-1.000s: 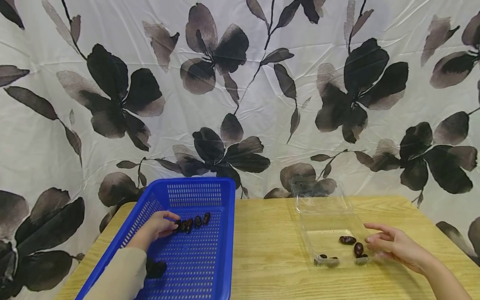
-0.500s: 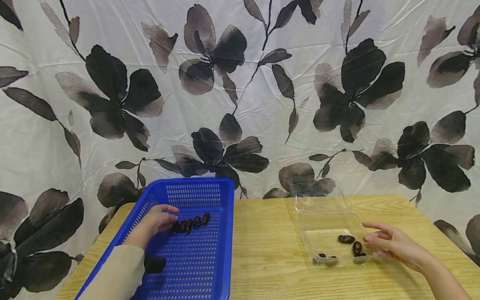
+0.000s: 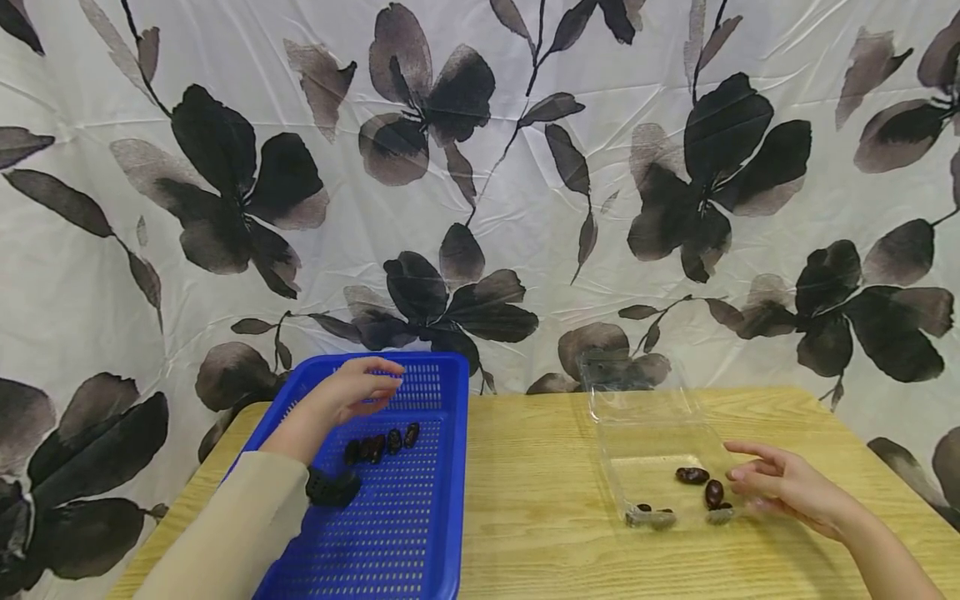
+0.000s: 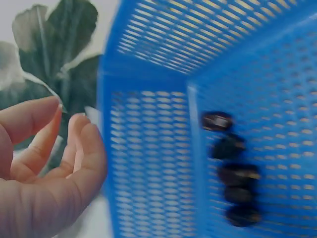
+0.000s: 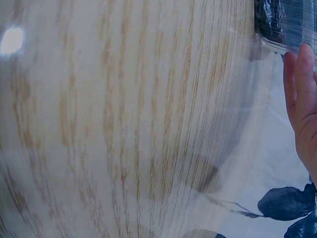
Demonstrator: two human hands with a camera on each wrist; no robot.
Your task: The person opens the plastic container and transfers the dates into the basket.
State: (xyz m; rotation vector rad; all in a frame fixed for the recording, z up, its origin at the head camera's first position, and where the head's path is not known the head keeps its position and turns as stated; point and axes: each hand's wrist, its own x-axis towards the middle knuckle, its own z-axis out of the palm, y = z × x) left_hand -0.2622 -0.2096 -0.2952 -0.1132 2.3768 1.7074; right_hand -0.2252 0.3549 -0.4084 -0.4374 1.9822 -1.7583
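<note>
My left hand (image 3: 356, 392) hovers over the far left part of a blue perforated basket (image 3: 452, 508). Its fingers are loosely bent, and nothing shows between them in the left wrist view (image 4: 59, 183). Below it, several dark brown dates (image 3: 394, 442) lie side by side in a short row on the basket floor. To the right stands a clear plastic clamshell box (image 3: 613, 479) with its lid raised. Glossy dates (image 3: 692, 476) lie toward its near right side. My right hand (image 3: 795, 492) is at the box's right wall, fingertips against or very close to it.
The basket and box stand apart on a light wood-grain table (image 3: 532, 500). A white curtain with dark flowers (image 3: 525, 208) hangs directly behind the table. A black device (image 3: 333, 487) sits at my left wrist, above the basket floor.
My left hand has left the left end of the date row, rising and moving away toward the basket's far wall. The date row stays in place. My right hand keeps its position by the box.
</note>
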